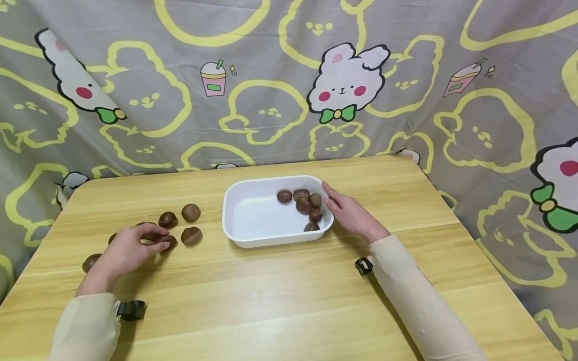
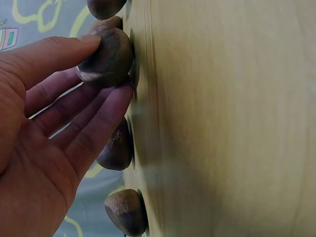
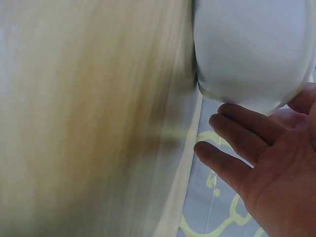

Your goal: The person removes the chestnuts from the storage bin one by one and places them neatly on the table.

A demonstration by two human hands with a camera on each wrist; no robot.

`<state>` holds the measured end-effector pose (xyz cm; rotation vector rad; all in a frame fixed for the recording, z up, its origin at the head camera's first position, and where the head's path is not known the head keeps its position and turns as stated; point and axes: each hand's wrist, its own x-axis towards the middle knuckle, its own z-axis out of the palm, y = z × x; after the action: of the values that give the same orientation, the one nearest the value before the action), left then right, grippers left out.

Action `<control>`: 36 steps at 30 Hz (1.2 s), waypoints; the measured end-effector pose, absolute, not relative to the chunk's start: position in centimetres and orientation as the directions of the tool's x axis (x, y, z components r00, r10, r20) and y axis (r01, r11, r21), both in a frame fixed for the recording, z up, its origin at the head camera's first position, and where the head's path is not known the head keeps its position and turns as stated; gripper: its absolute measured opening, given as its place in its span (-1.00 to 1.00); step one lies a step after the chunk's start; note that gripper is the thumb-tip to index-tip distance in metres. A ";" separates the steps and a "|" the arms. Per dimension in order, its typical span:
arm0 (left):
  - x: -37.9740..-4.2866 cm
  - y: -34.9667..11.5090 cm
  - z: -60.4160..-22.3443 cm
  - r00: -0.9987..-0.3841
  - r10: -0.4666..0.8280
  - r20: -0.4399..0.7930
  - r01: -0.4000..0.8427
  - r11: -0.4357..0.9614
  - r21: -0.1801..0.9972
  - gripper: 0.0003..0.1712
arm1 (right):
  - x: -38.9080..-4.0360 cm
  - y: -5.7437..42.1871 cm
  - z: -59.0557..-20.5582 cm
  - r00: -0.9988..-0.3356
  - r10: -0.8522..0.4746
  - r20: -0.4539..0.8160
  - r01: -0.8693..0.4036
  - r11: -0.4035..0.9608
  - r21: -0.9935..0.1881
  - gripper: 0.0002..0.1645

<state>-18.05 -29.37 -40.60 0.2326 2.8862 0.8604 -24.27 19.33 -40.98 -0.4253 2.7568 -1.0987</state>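
Observation:
My left hand (image 1: pixel 131 249) pinches a glossy brown chestnut (image 2: pixel 111 59) between thumb and fingertips, low over the table at the left. More chestnuts lie about that hand: one dark chestnut (image 1: pixel 167 219) just beyond it, a paler chestnut (image 1: pixel 191 213) and another chestnut (image 1: pixel 191 235) to its right. Others are partly hidden by the hand. A white rectangular tray (image 1: pixel 253 241) stands mid-table, with several chestnuts (image 1: pixel 303 205) gathered at its right end. My right hand (image 1: pixel 354 215) holds the tray's right rim by thumb and index finger; its other fingers stretch below the rim.
One chestnut (image 1: pixel 92 262) sits left of my left wrist. The wood-grain table (image 1: pixel 271 311) runs back to a grey patterned curtain (image 1: pixel 271 65), which also hangs along the right side. A black wrist strap (image 1: pixel 131 310) shows on the left sleeve.

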 end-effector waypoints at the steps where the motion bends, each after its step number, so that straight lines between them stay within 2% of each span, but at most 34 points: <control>1: -18.0 -29.4 -40.6 -0.980 0.187 -0.071 0.116 0.820 0.560 -0.60 | -24.3 19.3 -41.0 -0.949 -0.313 -0.027 -0.209 0.692 -0.691 -0.43; 14: -17.9 -29.1 -40.4 -0.990 0.140 -0.028 0.101 0.826 0.554 -0.51 | -24.3 19.4 -41.0 -0.948 -0.319 -0.012 -0.222 0.686 -0.693 -0.43; 21: -17.9 -28.3 -40.0 -0.985 0.119 0.124 0.169 0.804 0.569 -0.63 | -24.3 19.4 -41.0 -0.947 -0.321 -0.010 -0.225 0.686 -0.692 -0.42; 28: -17.7 -25.3 -37.9 -0.988 0.087 0.131 0.152 0.752 0.642 -0.71 | -24.2 19.3 -41.0 -0.947 -0.322 -0.011 -0.224 0.683 -0.695 -0.42; 36: -18.0 -20.0 -36.1 -0.960 0.208 0.186 0.277 0.645 0.712 -0.70 | -24.2 19.3 -41.0 -0.948 -0.317 -0.015 -0.216 0.681 -0.699 -0.42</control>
<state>-17.98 -19.97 -36.11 0.4322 2.9276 1.2906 -24.19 19.25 -40.96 -0.4391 2.7558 -1.1199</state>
